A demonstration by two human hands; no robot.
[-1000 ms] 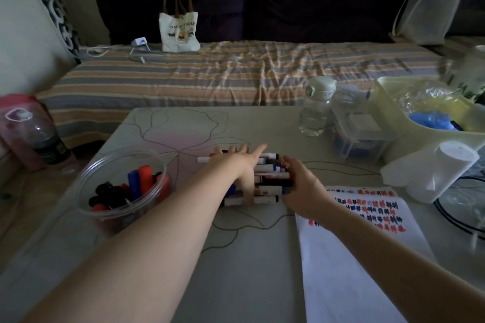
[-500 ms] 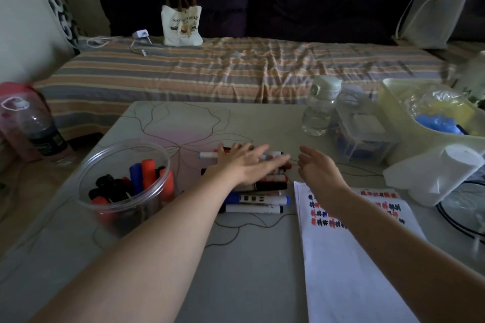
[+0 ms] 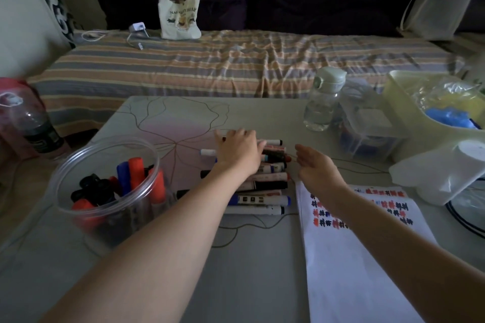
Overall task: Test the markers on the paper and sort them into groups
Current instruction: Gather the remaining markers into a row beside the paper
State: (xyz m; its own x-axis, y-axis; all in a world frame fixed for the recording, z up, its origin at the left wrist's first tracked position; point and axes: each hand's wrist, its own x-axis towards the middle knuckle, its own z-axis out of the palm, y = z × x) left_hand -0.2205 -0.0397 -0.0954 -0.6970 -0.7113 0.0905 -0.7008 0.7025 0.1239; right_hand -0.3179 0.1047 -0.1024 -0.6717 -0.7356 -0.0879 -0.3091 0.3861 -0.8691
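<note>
tote bag (image 3: 179, 18) printed "naughty bear", paper (image 3: 354, 217) marks unreadable

Right hand (image 3: 319, 169) off the markers (image 3: 265, 186)

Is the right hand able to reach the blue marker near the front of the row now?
Probably yes. The right hand hovers open beside the row, and the blue marker lies uncovered just below it; the left hand rests further back.
</note>
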